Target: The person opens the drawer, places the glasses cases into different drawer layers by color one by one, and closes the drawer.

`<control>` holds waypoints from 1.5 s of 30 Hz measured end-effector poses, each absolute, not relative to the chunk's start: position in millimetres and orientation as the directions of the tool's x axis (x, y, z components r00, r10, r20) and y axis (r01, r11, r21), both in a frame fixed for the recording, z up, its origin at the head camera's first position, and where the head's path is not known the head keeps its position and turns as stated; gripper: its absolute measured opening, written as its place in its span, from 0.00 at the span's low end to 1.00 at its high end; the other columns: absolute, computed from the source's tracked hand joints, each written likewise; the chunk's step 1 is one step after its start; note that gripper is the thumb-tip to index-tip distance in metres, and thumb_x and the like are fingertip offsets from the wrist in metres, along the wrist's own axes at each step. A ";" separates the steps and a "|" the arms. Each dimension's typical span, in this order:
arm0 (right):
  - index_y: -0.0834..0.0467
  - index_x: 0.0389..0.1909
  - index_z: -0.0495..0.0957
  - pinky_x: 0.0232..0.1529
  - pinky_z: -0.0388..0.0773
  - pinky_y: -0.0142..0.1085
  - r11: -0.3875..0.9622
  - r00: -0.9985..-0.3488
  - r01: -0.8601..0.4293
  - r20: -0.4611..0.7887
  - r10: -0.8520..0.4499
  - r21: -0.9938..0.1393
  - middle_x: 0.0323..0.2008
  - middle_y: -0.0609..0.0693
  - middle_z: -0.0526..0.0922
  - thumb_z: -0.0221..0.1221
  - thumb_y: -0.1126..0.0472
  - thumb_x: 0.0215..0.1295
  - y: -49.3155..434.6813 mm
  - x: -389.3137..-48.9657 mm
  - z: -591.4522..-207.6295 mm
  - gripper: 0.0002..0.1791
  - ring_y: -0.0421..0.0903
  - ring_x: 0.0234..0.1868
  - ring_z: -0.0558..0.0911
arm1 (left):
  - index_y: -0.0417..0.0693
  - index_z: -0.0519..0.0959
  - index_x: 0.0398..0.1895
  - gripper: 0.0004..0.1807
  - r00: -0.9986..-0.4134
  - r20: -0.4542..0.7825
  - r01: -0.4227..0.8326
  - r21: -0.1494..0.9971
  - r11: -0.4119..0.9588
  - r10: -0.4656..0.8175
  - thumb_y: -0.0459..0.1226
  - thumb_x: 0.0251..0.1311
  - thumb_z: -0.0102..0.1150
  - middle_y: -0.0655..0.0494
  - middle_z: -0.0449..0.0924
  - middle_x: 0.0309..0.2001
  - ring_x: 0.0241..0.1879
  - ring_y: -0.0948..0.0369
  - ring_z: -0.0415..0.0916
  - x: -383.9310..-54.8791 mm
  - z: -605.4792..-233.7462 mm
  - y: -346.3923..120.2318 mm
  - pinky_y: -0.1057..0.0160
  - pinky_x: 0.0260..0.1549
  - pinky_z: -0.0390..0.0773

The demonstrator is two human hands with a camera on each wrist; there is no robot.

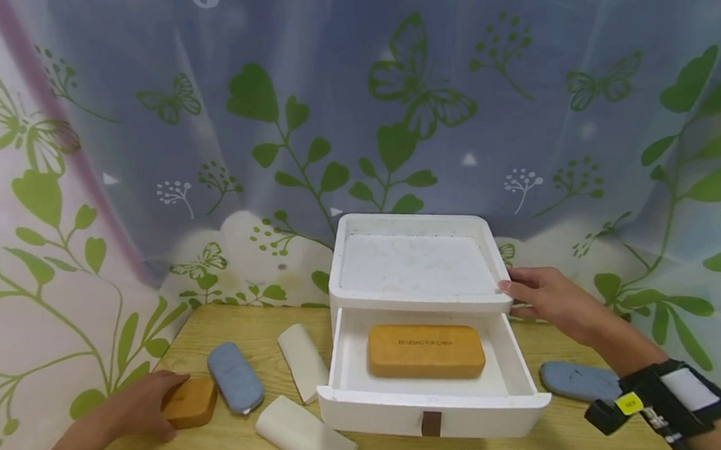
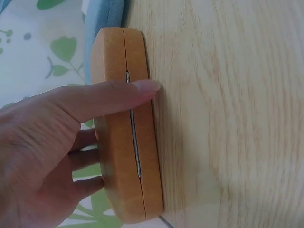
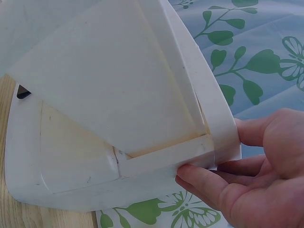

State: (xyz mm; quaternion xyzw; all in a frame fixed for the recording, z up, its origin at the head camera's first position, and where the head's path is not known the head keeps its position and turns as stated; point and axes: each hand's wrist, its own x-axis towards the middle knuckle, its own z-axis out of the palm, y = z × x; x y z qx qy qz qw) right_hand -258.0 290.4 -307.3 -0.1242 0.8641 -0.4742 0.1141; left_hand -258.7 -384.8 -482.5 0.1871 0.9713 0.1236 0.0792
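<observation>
Head view: left hand (image 1: 136,409) left of drawer box (image 1: 420,266), fingers gripping orange case (image 1: 192,404); right hand (image 1: 557,302), fingers pinching drawer box's right edge; second case (image 1: 426,361) inside its drawer (image 1: 374,416).

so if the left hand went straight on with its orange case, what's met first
Likely the blue case just beyond the orange case that the left hand grips; depth is unclear.

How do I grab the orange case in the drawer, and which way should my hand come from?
Probably come straight down from above and pinch the orange case across its middle, thumb on the near long side, fingers on the far one. It lies flat and lengthwise across the open drawer, whose walls block sideways reaches, and it's narrowest front to back.
</observation>
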 end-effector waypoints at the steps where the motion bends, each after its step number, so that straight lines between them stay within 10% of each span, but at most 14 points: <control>1: 0.67 0.82 0.48 0.66 0.77 0.51 0.519 -0.943 -0.106 -0.079 -0.323 -0.848 0.77 0.71 0.62 0.50 0.48 0.83 290.4 -258.1 -307.6 0.40 0.68 0.75 0.67 | 0.30 0.77 0.64 0.50 -0.917 -0.096 0.350 0.269 0.897 0.386 0.45 0.34 0.84 0.33 0.80 0.60 0.59 0.35 0.77 -258.6 -483.7 -386.2 0.44 0.55 0.80; 22: 0.66 0.82 0.48 0.65 0.79 0.49 0.519 -0.943 -0.107 -0.078 -0.322 -0.848 0.77 0.70 0.62 0.50 0.48 0.83 291.6 -257.6 -308.0 0.40 0.68 0.75 0.69 | 0.38 0.82 0.58 0.39 -0.916 -0.032 0.388 0.176 0.905 0.399 0.54 0.45 0.77 0.42 0.81 0.56 0.51 0.47 0.81 -249.4 -476.4 -383.6 0.50 0.47 0.81; 29: 0.67 0.82 0.48 0.66 0.77 0.52 0.510 -0.943 -0.106 -0.076 -0.324 -0.854 0.77 0.71 0.61 0.50 0.48 0.82 291.3 -257.8 -308.0 0.40 0.68 0.75 0.68 | 0.35 0.85 0.54 0.39 -0.892 0.049 0.451 0.173 0.876 0.450 0.56 0.46 0.77 0.59 0.75 0.40 0.36 0.69 0.66 -252.2 -471.1 -390.0 0.66 0.34 0.70; 45: 0.67 0.82 0.48 0.66 0.77 0.52 0.511 -0.944 -0.106 -0.075 -0.321 -0.853 0.77 0.71 0.61 0.49 0.49 0.83 292.0 -258.8 -309.0 0.39 0.68 0.75 0.68 | 0.30 0.79 0.61 0.40 -0.920 -0.017 0.380 0.194 0.904 0.391 0.58 0.62 0.67 0.53 0.77 0.43 0.36 0.64 0.68 -267.8 -420.7 -376.6 0.63 0.34 0.71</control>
